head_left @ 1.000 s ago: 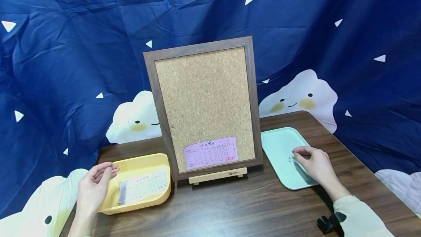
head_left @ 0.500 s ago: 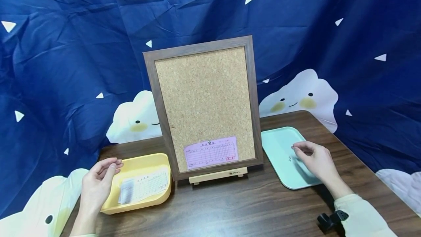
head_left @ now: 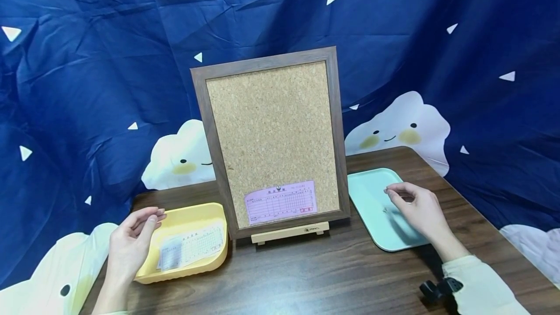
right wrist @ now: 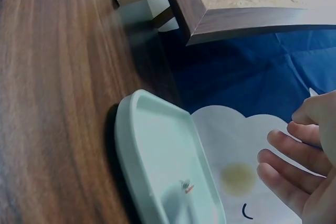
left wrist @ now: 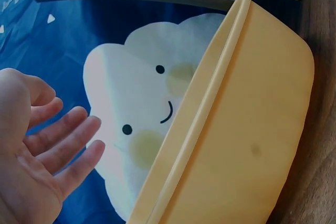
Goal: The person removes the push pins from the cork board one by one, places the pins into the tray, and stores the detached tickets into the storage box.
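My right hand (head_left: 417,210) hovers over the mint-green tray (head_left: 367,186), thumb and index fingertip pinched together. A tiny dark speck shows at the fingertips, seemingly a pushpin, mostly hidden. A few small pins (head_left: 385,210) lie in the tray, one with an orange part in the right wrist view. My left hand (head_left: 131,244) is loosely bent beside the yellow basket (head_left: 192,213), its fingertips over the left rim, holding nothing. White printed slips (head_left: 192,249) lie inside the basket. A purple slip (head_left: 282,203) is pinned low on the framed corkboard (head_left: 271,125).
The corkboard leans on a small wooden easel (head_left: 288,232) between basket and tray. Dark wood tabletop (head_left: 288,281) extends in front of it. A blue cloth (head_left: 271,8) with clouds hangs behind. A black wrist strap (head_left: 439,289) sits at my right sleeve.
My right hand has risen slightly up and away from the pins in the tray, fingertips still together. My left hand has shifted a little up and right at the basket's rim.
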The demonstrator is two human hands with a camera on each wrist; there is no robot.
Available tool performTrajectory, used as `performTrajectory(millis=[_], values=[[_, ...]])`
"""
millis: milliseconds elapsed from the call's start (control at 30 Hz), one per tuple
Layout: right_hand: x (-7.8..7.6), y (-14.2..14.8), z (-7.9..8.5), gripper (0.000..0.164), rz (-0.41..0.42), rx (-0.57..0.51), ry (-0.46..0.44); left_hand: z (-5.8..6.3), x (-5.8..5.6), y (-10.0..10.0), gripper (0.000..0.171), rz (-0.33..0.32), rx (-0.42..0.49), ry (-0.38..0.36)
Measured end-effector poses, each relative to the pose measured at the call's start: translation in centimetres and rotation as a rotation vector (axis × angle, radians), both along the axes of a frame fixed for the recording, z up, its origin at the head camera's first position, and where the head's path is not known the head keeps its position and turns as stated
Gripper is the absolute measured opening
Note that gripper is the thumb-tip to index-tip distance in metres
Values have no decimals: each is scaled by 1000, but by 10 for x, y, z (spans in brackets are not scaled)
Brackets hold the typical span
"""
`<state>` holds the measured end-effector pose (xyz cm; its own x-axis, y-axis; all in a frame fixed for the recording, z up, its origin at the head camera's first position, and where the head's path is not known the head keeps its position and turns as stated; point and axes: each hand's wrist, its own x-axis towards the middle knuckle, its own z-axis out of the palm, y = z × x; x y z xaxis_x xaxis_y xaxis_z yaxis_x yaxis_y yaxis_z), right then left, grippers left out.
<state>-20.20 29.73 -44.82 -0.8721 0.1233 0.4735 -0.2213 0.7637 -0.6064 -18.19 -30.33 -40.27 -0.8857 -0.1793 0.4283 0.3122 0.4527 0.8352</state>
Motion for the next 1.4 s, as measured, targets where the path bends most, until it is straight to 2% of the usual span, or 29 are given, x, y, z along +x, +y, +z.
performTrajectory(millis=[167, 300, 400, 633, 733, 800, 1033, 1133, 1233, 1400], values=[[0, -3, 5, 15, 9, -1, 24, -11, -6, -5, 21, -18, -2, 15], [-1, -5, 7, 15, 16, -2, 39, -12, -7, -5, 22, -21, -27, 19], [0, -7, 8, 14, 23, -6, 46, -7, -6, -1, 23, -26, -44, 10], [2, -12, 13, 12, 47, -3, 60, 17, 5, 16, 22, -22, -130, -7], [2, -14, 14, 13, 61, -10, 62, 22, 7, 20, 21, -31, -133, -6], [2, -15, 15, 13, 66, -14, 61, 20, 5, 20, 21, -39, -123, -9], [3, -20, 18, 13, 81, -17, 51, -1, -7, 10, 22, -34, -138, -23], [4, -23, 21, 13, 90, -20, 47, -5, -8, 9, 22, -37, -139, -25], [4, -26, 23, 13, 98, -22, 46, -3, -5, 12, 23, -33, -150, -30], [4, -30, 26, 12, 110, -24, 46, 12, 5, 25, 21, -46, -133, -24]])
